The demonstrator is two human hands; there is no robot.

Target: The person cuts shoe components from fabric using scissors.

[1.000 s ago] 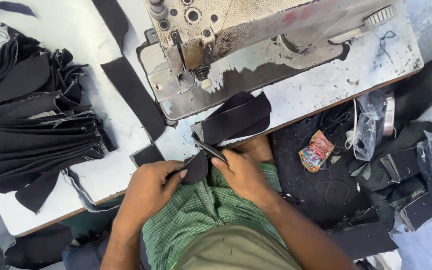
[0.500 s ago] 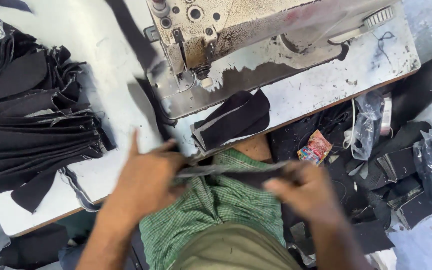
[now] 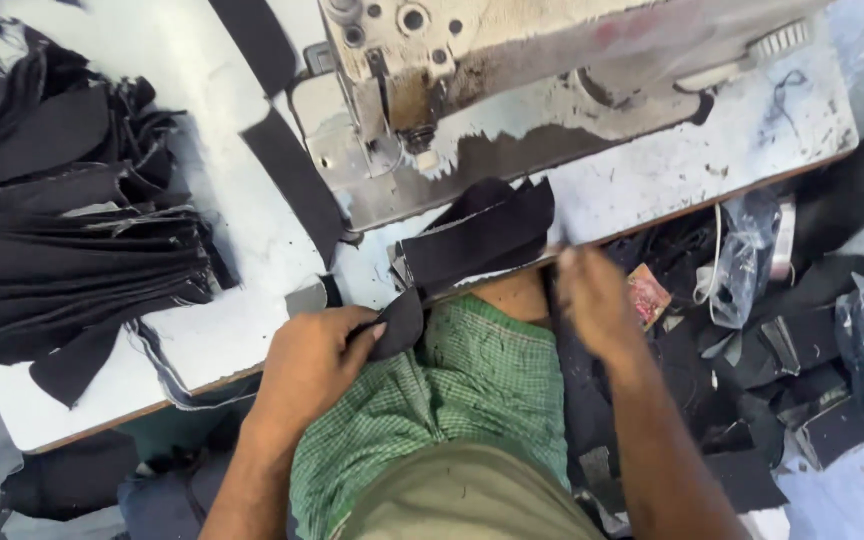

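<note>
My left hand (image 3: 314, 368) rests over my lap in green checked cloth (image 3: 472, 390), fingers closed on a small dark fabric piece (image 3: 398, 322) at the table's near edge. My right hand (image 3: 592, 300) is blurred by motion. Its fingertips are at the table edge beside a small stack of dark cut pieces (image 3: 482, 235) lying in front of the sewing machine (image 3: 512, 90). Whether the right hand grips anything is not visible.
A big pile of dark folded fabric (image 3: 62, 240) covers the left of the white table (image 3: 222, 300). Two dark strips (image 3: 297, 180) lie beside the machine bed. Right of my lap are clear plastic bags (image 3: 752, 250), a small colourful packet (image 3: 647, 295) and dark offcuts (image 3: 802, 400).
Half a second ago both hands stretched a dark strip across my lap. Now the left hand holds a small dark piece at the table edge, and the right has swung up to the stack.
</note>
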